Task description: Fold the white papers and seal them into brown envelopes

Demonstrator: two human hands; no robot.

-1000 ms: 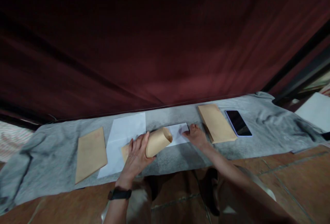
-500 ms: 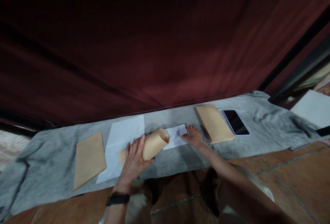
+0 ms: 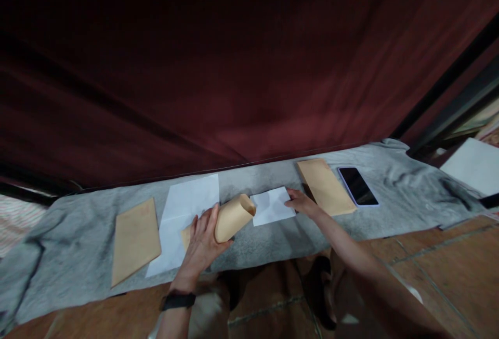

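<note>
My left hand (image 3: 205, 236) is closed round a brown paper envelope (image 3: 233, 220), squeezing it so that it bulges and its mouth gapes to the right. Just right of that mouth is a folded white sheet of paper (image 3: 271, 207), its left edge close to the opening; whether they touch I cannot tell. My right hand (image 3: 301, 202) pinches this sheet at its right edge. Under my left hand and the envelope lies a larger creased white sheet (image 3: 187, 198), flat on the grey cloth (image 3: 268, 172).
A flat brown envelope (image 3: 135, 240) lies at the left of the cloth. To the right are another brown envelope (image 3: 327, 188) and a phone (image 3: 357, 186) in a pale purple case. A dark red curtain (image 3: 241, 79) hangs behind; tiled floor (image 3: 448, 261) is in front.
My right hand has moved a little to the right with the folded sheet, and more of the sheet shows beyond the envelope's mouth. My left hand has stayed in place.
</note>
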